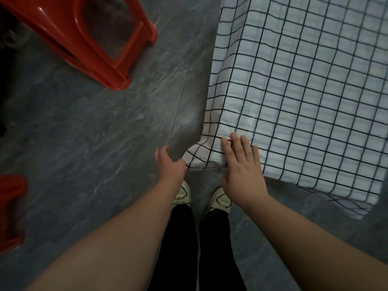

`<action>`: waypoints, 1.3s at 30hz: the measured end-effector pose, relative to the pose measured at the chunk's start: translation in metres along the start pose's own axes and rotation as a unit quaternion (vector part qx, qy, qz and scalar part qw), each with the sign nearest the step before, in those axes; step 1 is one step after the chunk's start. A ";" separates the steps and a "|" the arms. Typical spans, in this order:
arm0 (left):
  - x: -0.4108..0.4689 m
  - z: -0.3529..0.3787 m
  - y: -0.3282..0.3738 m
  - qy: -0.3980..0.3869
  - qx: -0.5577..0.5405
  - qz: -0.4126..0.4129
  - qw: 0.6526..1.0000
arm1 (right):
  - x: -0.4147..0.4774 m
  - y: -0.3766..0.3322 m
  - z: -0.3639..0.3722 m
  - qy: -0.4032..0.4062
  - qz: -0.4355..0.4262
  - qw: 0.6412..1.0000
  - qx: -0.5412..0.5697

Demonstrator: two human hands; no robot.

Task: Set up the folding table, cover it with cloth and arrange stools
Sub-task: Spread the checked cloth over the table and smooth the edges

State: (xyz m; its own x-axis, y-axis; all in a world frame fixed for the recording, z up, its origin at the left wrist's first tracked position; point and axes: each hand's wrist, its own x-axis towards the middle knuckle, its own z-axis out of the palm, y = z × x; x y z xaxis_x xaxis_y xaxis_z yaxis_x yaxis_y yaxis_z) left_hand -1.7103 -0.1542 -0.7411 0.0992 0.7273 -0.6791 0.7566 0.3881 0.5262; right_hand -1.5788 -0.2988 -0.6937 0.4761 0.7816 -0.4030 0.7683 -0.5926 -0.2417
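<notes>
A white cloth with a black grid (304,91) covers the table on the right and hangs over its left and near edges. My right hand (241,171) lies flat with straight fingers on the cloth at the table's near left corner. My left hand (170,164) grips the hanging corner of the cloth just left of that corner, fingers curled round the fabric. A red plastic stool (100,38) lies tipped on the floor at the upper left. Part of another red stool (11,208) shows at the left edge.
The grey marbled floor (94,143) spreads between the stools and the table. My feet in pale shoes (201,198) stand close to the table's corner.
</notes>
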 end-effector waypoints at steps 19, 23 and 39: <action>0.009 0.020 0.018 -0.198 0.370 0.230 0.878 | -0.002 0.005 0.002 -0.026 -0.009 1.000 0.002; 0.018 0.013 0.021 -0.213 0.452 0.138 0.855 | -0.001 0.003 -0.017 -0.045 -0.004 0.995 0.085; -0.107 0.097 0.095 -0.119 0.474 0.475 0.732 | -0.078 0.120 -0.040 0.084 0.244 0.961 0.099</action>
State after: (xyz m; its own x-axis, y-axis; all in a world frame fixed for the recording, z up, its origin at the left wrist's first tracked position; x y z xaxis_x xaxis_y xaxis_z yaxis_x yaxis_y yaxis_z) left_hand -1.5865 -0.2498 -0.6681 0.8960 0.2503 -0.3668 0.3697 -0.8779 0.3042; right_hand -1.5066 -0.4233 -0.6564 0.8346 0.4112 -0.3666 0.3467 -0.9092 -0.2305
